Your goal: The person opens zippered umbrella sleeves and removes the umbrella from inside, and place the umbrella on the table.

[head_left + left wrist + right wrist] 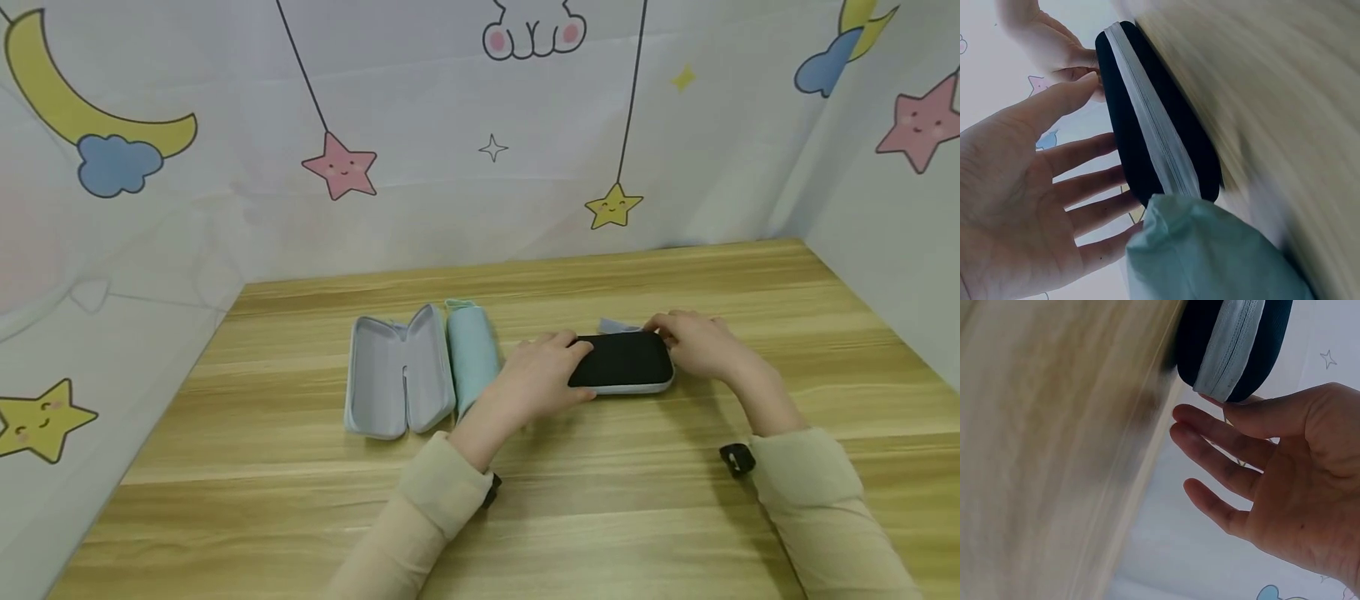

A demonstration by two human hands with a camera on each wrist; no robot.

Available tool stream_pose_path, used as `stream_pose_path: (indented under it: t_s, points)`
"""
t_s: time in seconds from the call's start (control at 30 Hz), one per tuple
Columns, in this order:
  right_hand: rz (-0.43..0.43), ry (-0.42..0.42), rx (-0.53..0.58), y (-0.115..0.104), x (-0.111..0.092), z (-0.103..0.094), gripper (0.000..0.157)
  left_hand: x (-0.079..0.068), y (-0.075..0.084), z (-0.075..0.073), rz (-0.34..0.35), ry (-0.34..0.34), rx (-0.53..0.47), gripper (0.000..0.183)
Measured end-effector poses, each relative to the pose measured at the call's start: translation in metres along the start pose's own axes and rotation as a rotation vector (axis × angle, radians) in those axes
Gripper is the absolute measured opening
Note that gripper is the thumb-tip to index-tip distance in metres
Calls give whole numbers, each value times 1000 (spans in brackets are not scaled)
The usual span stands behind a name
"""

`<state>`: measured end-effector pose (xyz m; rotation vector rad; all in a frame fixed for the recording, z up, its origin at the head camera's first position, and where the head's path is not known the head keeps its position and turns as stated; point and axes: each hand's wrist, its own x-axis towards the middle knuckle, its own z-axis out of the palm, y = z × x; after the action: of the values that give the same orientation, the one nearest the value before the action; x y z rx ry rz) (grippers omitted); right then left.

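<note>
A black zip case (622,362) with a light grey zipper band lies on the wooden table in the head view. My left hand (542,375) is at its left end, thumb and fingers extended along the case. In the left wrist view the left hand (1029,194) has its fingers straight and spread against the case's side. At the far right corner, my right hand (701,342) pinches the case's end near the zipper. The right wrist view shows the right hand (1297,469) with thumb and forefinger at that end and the other fingers loosely bent.
Left of my hands stands an open light-blue case (378,379) with grey lining. Beside it lies a long teal fabric bundle (471,350) with a cord loop, partly behind my left forearm. A small lilac-grey strip (617,326) shows behind the black case. Printed curtains (450,208) enclose the table.
</note>
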<state>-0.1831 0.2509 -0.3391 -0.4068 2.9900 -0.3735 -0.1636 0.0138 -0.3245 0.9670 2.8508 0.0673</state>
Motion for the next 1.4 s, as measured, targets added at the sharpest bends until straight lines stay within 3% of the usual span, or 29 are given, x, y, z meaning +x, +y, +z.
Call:
stream_pose_path:
  t_s: [0.27,0.7,0.83,1.07,1.23,1.4]
  points:
    - [-65,-15,111,1,4,0,35,6,1,0,-15,-14,14,67]
    - [-206,-74,189,13,16,2,28,4,1,0,-18,-15,48,65]
    - [-166,-149,276,15,22,-1,30,5,0,1,-24,3,60,64]
    - [-30,-351,496,21,31,-4,35,8,3,3,-32,-15,79,64]
    - [17,-394,543,25,32,-4,31,8,6,4,-35,-7,83,61]
    - [24,-385,561,25,32,-4,27,7,6,4,-22,18,64,58]
